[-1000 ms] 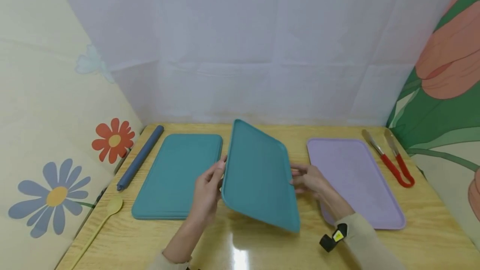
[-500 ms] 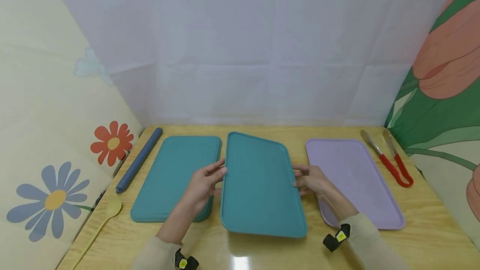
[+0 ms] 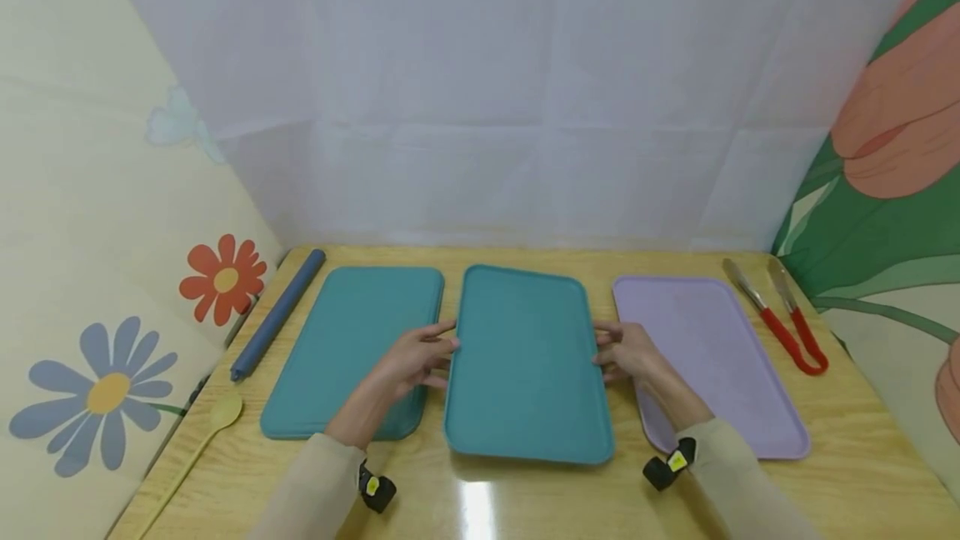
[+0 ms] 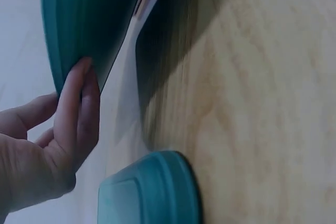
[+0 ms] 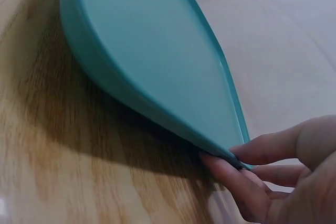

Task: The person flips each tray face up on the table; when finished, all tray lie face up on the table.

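Observation:
Both hands hold a teal tray (image 3: 528,365) just above the wooden table, its hollow side facing up. My left hand (image 3: 418,359) pinches the left rim, thumb on the outer edge and fingers beneath, as the left wrist view shows. On the opposite rim my right hand (image 3: 628,352) pinches with its thumb above and fingers under the edge. A shadow lies under the tray in both wrist views. To the left, close by my left hand, teal trays (image 3: 352,340) are stacked on the table. A purple tray (image 3: 705,357) lies flat on the right, partly behind my right wrist.
A dark blue roll (image 3: 279,315) lies along the table's left edge, with a yellow spoon (image 3: 191,461) nearer to me. Red-handled tongs (image 3: 787,323) rest beyond the purple tray at right. White cloth (image 3: 450,107) hangs behind the table (image 3: 420,498).
The held teal tray has come down from a steep tilt to nearly level, between the stack and the purple tray. Both hands have kept their grip on its sides.

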`<state>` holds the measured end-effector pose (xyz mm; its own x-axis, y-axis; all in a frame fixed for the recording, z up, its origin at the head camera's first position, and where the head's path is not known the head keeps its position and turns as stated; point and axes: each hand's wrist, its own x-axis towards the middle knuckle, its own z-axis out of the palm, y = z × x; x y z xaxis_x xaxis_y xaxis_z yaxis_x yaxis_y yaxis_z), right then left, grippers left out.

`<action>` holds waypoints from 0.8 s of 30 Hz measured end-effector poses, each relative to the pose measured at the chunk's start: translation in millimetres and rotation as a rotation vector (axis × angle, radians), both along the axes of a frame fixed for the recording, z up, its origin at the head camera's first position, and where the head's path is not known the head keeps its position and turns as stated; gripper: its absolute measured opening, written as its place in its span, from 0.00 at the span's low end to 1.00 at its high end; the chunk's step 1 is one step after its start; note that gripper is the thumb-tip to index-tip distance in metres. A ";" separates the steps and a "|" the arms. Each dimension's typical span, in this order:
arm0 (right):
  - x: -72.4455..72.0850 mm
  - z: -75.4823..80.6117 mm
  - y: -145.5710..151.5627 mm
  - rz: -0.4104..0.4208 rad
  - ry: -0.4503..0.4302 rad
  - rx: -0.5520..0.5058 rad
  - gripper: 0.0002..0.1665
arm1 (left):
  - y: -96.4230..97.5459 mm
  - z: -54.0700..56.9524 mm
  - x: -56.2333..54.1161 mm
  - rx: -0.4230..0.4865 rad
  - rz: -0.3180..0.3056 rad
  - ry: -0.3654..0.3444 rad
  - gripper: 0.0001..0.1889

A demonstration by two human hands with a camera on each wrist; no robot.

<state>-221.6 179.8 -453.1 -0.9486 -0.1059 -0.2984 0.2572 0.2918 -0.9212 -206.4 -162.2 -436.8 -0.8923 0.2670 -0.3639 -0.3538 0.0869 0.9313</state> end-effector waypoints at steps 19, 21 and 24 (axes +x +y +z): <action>-17.3 1.8 -5.6 -0.040 0.045 0.104 0.39 | 23.8 3.4 -16.1 -0.405 0.021 0.147 0.26; -18.3 2.2 -6.8 -0.045 0.050 0.107 0.39 | 25.5 3.1 -17.7 -0.434 0.023 0.153 0.27; -19.0 1.7 -7.9 -0.043 0.051 0.094 0.39 | 26.7 1.0 -19.9 -0.457 0.016 0.171 0.28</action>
